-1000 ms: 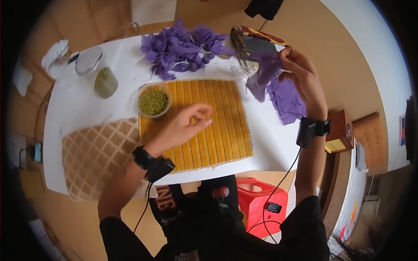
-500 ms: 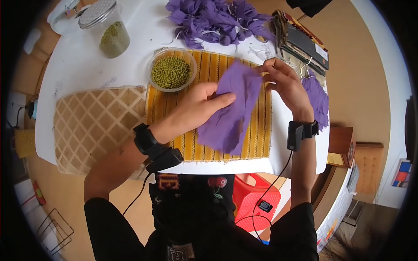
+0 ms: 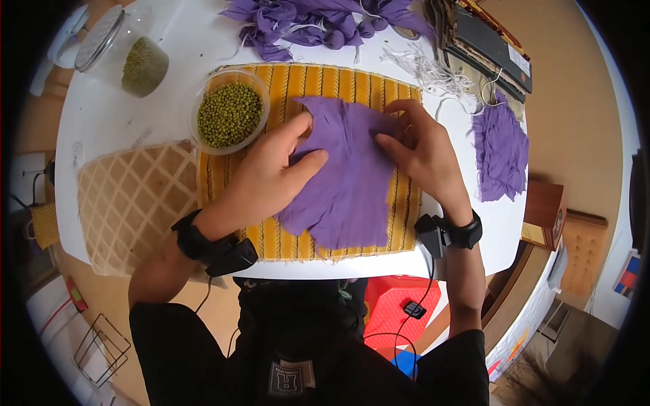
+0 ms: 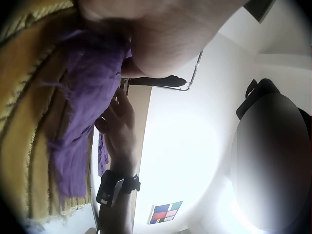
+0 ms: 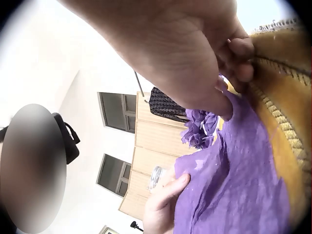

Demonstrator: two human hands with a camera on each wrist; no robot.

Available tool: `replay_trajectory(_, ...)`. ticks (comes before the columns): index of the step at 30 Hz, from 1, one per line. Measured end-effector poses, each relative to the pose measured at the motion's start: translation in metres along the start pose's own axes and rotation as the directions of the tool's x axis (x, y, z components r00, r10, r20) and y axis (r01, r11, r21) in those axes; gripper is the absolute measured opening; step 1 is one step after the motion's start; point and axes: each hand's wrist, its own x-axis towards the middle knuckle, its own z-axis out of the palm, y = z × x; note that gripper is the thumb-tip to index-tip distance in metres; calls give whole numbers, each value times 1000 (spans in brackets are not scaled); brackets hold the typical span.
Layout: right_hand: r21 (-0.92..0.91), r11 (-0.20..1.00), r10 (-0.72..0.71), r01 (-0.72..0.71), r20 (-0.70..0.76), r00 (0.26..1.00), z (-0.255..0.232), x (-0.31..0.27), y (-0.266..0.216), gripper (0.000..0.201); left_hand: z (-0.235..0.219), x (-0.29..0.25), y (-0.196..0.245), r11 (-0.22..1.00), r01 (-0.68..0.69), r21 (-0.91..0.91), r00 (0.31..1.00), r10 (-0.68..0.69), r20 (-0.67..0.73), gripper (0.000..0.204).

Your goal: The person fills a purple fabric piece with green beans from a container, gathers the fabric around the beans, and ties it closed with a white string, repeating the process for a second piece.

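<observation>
A wrinkled piece of purple cloth [image 3: 345, 183] is spread over a yellow striped cloth mat [image 3: 271, 247]. My left hand [image 3: 267, 172] holds its left side, thumb on top and fingers partly hidden behind the edge. At the upper right corner my right hand [image 3: 426, 149] pinches the cloth between thumb and fingers. The right wrist view shows that thumb against the purple fabric [image 5: 239, 161], with the other fingers curled close over the mat. Just left of the cloth stands a clear round tub [image 3: 196, 139] of green beans [image 3: 229, 115].
Purple cloth bundles [image 3: 338, 27] lie at the back, beside white strings [image 3: 430, 71] and dark books [image 3: 487, 51]. More purple cloth [image 3: 500, 149] lies at the right. A lidded jar [image 3: 145, 68] stands back left, and a tan lattice-patterned mat [image 3: 139, 203] lies at front left.
My right hand has brought the purple cloth from the right side over the yellow mat. The left hand has taken hold of it, and the cloth is now spread wider between both hands.
</observation>
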Motion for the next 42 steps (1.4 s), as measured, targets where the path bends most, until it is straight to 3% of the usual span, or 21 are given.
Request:
replay_trajectory(4, 26, 998, -51, 51, -16, 999, 1, 3, 14, 17, 0, 2, -2, 998, 43, 45, 999, -44, 25, 23)
replay_trajectory(7, 213, 968, -105, 133, -138, 985, -15, 7, 20, 12, 4, 3, 1, 999, -38, -27, 999, 39, 4, 23)
replay_trajectory(10, 249, 951, -103, 185, -310, 945, -56, 6, -1, 13, 4, 1, 10, 996, 37, -75, 999, -40, -33, 22)
replay_trajectory(12, 170, 957, -156, 237, -388, 908, -84, 0, -25, 14, 0, 0, 24, 964, 262, -49, 965, -260, 42, 20)
replay_trajectory(16, 82, 910, -322, 407, -482, 815, -100, -17, -73, 15, -3, -2, 29, 941, 318, 113, 931, -333, 148, 20)
replay_trajectory(18, -169, 858, -504, 484, -458, 733, -89, -27, -90, 16, -5, -1, 29, 934, 348, 77, 881, -354, 314, 25)
replay_trajectory(19, -255, 810, -586, 528, -398, 706, -78, -30, -94, 14, -5, -2, 29, 927, 374, -25, 881, -347, 323, 29)
replay_trajectory(20, -290, 829, -557, 479, -342, 757, -63, -38, -98, 17, -2, -1, 27, 930, 365, -29, 886, -338, 318, 29)
replay_trajectory(22, -355, 772, -613, 528, -193, 766, -31, -49, -99, 23, 1, 0, 11, 706, 472, -528, 874, -299, 382, 48)
replay_trajectory(23, -419, 723, -643, 549, -116, 757, -11, -54, -95, 25, -5, 1, -2, 623, 461, -632, 864, -155, 479, 57)
replay_trajectory(24, -466, 673, -651, 575, -4, 759, 6, -61, -94, 25, -6, 2, -14, 620, 449, -644, 873, -152, 463, 57)
replay_trajectory(26, -497, 586, -670, 640, 148, 728, 35, -72, -99, 22, -1, 5, -27, 238, 472, -849, 859, 93, 504, 59)
replay_trajectory(27, -490, 570, -671, 660, 185, 718, 45, -76, -102, 22, 2, -3, 6, 432, 478, -764, 875, -161, 457, 60)
replay_trajectory(30, -496, 548, -638, 673, 272, 720, 57, -80, -109, 25, -2, -8, 17, 322, 511, -797, 855, -90, 511, 67)
replay_trajectory(32, -512, 537, -603, 671, 323, 729, 59, -80, -112, 26, -4, -4, 4, 356, 492, -794, 865, -95, 494, 72)
replay_trajectory(34, -513, 515, -616, 686, 335, 713, 58, -78, -113, 25, -6, -1, -5, 126, 547, -828, 815, 146, 561, 73)
replay_trajectory(35, -515, 508, -617, 691, 342, 709, 55, -77, -116, 25, -6, -1, -4, 124, 540, -832, 818, 153, 554, 73)
replay_trajectory(37, -374, 583, -630, 721, 353, 692, 48, -76, -121, 28, -4, 0, -2, 144, 542, -828, 837, -12, 546, 75)
replay_trajectory(38, -374, 580, -628, 724, 360, 690, 40, -73, -118, 28, -2, 1, -2, 139, 538, -831, 840, -8, 543, 75)
replay_trajectory(40, -287, 684, -628, 671, 237, 741, 15, -59, -110, 33, -1, 3, -1, 135, 589, -797, 808, -137, 574, 80)
replay_trajectory(42, -494, 741, -474, 455, 96, 875, 0, -49, -113, 37, 0, -1, -8, 193, 556, -808, 828, -210, 520, 79)
